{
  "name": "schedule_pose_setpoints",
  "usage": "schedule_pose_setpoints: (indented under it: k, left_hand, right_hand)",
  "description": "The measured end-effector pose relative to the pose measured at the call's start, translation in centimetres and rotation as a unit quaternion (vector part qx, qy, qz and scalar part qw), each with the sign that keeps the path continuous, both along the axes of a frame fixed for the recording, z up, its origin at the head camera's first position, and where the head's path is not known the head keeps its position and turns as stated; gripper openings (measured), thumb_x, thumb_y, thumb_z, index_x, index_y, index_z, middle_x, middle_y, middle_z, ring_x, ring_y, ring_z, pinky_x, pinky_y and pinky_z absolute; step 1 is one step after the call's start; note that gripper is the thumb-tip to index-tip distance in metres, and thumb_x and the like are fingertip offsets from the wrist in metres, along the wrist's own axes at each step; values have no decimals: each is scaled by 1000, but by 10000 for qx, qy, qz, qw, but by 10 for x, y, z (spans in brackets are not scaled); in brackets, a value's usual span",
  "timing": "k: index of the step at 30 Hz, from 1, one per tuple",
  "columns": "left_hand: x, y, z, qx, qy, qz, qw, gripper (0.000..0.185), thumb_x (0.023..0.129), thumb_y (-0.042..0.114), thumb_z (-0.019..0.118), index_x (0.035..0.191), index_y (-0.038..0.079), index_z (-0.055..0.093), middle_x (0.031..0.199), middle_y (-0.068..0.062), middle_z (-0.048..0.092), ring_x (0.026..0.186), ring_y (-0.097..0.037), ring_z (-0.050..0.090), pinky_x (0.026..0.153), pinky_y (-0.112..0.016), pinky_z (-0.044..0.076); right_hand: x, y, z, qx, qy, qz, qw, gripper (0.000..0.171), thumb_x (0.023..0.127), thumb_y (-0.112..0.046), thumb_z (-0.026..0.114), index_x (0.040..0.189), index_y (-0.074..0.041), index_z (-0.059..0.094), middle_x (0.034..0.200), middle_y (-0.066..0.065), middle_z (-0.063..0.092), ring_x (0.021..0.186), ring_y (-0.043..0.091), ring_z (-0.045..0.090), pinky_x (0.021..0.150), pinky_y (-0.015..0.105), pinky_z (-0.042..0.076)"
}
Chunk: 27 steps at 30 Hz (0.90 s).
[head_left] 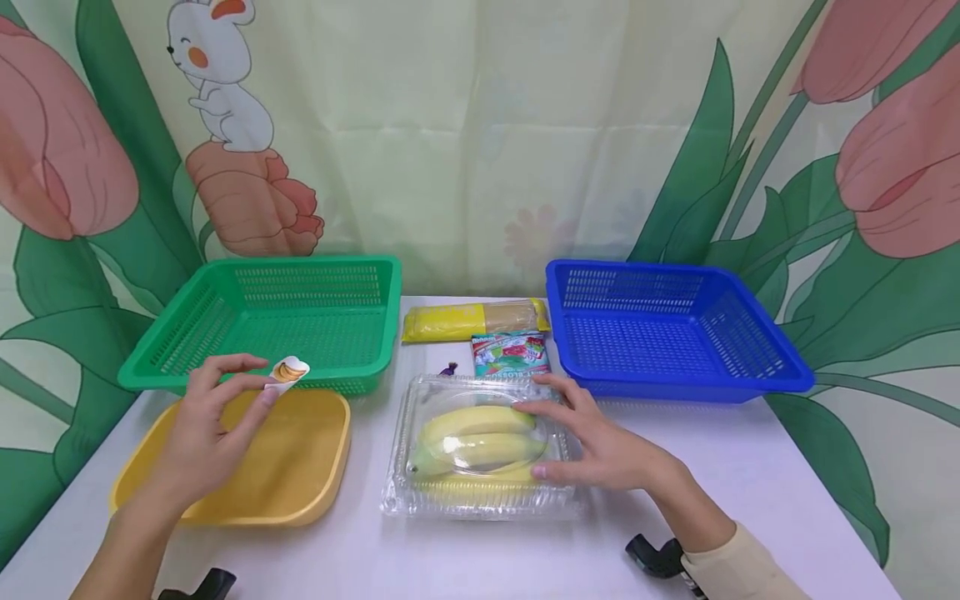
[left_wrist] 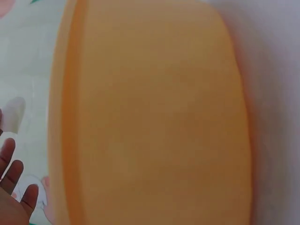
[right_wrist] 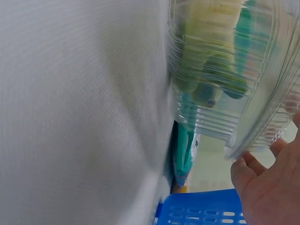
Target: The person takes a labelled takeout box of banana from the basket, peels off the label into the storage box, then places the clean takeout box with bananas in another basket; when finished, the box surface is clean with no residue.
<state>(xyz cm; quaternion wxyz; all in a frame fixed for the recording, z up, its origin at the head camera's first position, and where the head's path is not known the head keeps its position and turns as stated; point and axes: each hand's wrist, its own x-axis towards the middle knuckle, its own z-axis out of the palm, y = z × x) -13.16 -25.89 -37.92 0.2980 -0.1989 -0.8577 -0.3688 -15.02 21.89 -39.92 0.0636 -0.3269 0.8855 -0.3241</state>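
A small sticker (head_left: 288, 371) printed with a banana picture is pinched between thumb and fingertips of the left hand (head_left: 204, 433) and is held in the air above the far edge of the yellow tray (head_left: 315, 492), just in front of the near wall of the green basket (head_left: 225, 287). It is held by its edge, apparently so that the sticky face is kept off the skin and the tray.

The clear plastic clamshell (head_left: 397, 492) is set near the middle of the tabletop (head_left: 750, 467), toward the near edge, with the bananas (head_left: 472, 421) enclosed in it. The right hand (head_left: 600, 446) is laid on the box's right side with fingers spread and nearly straight; nothing is gripped. The lid seems to be pressed flat and the box kept from sliding. In the right wrist view the ribbed plastic is seen against the fingertips.

Behind the box, toward the far edge, a small colourful packet (head_left: 512, 353) and a long yellow packet (head_left: 472, 320) are laid between the two baskets. The blue basket (head_left: 750, 292) is placed at the far right corner.
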Motion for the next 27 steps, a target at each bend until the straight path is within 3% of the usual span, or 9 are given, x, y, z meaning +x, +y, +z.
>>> schedule_pose_setpoints:
  k: [6, 14, 19, 24, 27]
  left_hand:
    - [7, -23, -10, -245, 59, 170, 9995, 6, 89, -5, 73, 92, 0, 73, 116, -10, 57, 121, 1, 35, 96, -15, 25]
    - [20, -55, -17, -579, 295, 320, 9974, 8, 83, -10, 75, 87, -3, 72, 111, 7, 55, 116, 5, 35, 93, -17, 25]
    - [15, -58, -24, -616, 421, 180, 9970, 16, 78, -14, 76, 88, -1, 74, 106, -5, 58, 114, 5, 38, 95, -14, 26]
    - [8, -61, -32, -733, 527, 198, 9957, 7, 82, -6, 78, 87, -2, 74, 106, -17, 59, 113, -2, 39, 95, -19, 26]
    - [7, -66, -36, -872, 473, 342, 9945, 5, 83, -4, 78, 86, -1, 75, 106, -17, 59, 110, -4, 39, 93, -23, 26]
  right_hand:
    - [0, -3, -4, -69, -20, 14, 10000, 69, 89, -50, 77, 151, -41, 48, 168, 1, 14, 151, 35, 15, 102, 75, 37]
    - [-1, -11, -11, -115, -160, 161, 9997, 69, 90, -50, 75, 152, -41, 47, 169, -1, 12, 151, 34, 14, 103, 73, 37]
    - [0, -6, -6, -73, -177, 31, 9998, 69, 89, -51, 76, 152, -42, 47, 168, -4, 11, 151, 34, 14, 102, 74, 38]
    - [1, 0, -1, -58, -129, -60, 9999, 68, 90, -51, 76, 151, -43, 47, 168, -7, 11, 152, 35, 13, 101, 75, 38]
    - [0, 0, 0, -39, -108, -24, 9999, 69, 90, -51, 75, 152, -43, 46, 168, -5, 11, 152, 35, 13, 102, 75, 38]
